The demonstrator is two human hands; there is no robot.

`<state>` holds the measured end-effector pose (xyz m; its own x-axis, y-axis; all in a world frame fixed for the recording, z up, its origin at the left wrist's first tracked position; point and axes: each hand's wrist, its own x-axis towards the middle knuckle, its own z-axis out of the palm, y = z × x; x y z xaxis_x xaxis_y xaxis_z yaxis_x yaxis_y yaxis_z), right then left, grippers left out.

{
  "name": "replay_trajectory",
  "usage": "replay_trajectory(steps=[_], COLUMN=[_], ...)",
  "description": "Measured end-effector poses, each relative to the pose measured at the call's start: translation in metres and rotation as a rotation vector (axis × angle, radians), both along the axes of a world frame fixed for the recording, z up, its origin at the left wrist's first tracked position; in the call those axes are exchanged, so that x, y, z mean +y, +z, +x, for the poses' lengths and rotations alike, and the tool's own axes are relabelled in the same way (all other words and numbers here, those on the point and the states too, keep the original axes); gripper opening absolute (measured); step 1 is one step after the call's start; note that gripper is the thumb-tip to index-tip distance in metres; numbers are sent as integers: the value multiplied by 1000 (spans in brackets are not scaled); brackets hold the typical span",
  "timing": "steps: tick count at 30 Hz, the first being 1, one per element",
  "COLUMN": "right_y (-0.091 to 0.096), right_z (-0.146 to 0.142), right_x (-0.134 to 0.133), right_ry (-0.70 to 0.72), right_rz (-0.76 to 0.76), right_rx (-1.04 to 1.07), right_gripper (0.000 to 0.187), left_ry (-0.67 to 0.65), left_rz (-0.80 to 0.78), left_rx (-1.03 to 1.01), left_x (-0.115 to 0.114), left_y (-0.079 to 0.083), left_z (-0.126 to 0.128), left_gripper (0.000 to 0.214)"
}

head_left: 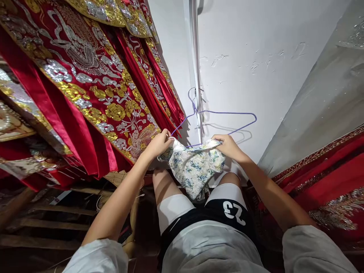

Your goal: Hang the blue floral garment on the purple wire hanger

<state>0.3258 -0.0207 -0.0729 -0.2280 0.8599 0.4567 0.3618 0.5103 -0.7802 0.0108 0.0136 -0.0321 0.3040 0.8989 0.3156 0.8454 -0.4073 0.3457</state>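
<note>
A white floral garment with a blue, green and yellow print hangs in front of my legs, stretched between both hands. My left hand pinches its left shoulder edge. On the other side, my right hand grips the right upper edge. A thin purple hanger has its hook up by a narrow white vertical strip on the wall. The hanger's left arm passes down into the garment near my left hand. Its right arm still shows outside the fabric, above my right hand. The fingertips are partly hidden by cloth.
Red cloths with gold and silver sequin embroidery hang close on the left. A white wall with scuffed paint stands ahead. More red embroidered fabric lies at the right. Wooden slats are at lower left.
</note>
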Motion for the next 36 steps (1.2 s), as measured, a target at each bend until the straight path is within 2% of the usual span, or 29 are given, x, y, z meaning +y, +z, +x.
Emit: replay_trajectory(steps=[3, 7, 11, 13, 16, 18, 20, 22, 25, 27, 29, 31, 34, 36], right_y=[4, -2, -5, -5, -5, -9, -13, -16, -13, -6, 3, 13, 29, 40], right_z=[0, -7, -4, -3, -9, -14, -15, -9, 16, 37, 57, 75, 95, 100], right_x=[-1, 0, 0, 0, -1, -1, -3, -3, 2, 11, 22, 33, 40, 37], right_ry=[-12, -1, -36, -37, 17, 29, 4, -59, -235, -382, -486, -500, -371, -232], right_rz=[31, 44, 22, 13, -5, -15, -35, -43, 57, 151, 179, 132, 2, -96], right_rx=[-17, 16, 5, -12, -4, 13, -12, -42, 50, 111, 69, -8, -46, -29], right_gripper=[16, 15, 14, 15, 18, 21, 32, 53, 81, 90, 84, 60, 20, 16], left_ry=[67, 11, -54, -68, -120, -146, -176, -207, -204, -203, -207, -199, -145, -88], left_rz=[12, 115, -6, -9, 140, 232, 257, 202, 103, 46, -54, -175, -270, -229], left_rx=[133, 50, 18, 14, -113, -258, -385, -427, -415, -455, -537, -643, -749, -744], left_x=[-8, -7, 6, 10, 9, 8, 9, 12, 16, 16, 15, 16, 22, 30], left_y=[-2, 2, 5, 4, 6, 10, 15, 19, 28, 34, 39, 42, 43, 41], left_z=[-4, -7, -10, -7, 7, 18, 24, 23, 15, 10, 8, 8, 3, -3], left_gripper=[7, 8, 14, 14, 10, 15, 29, 38, 37, 37, 37, 36, 32, 31])
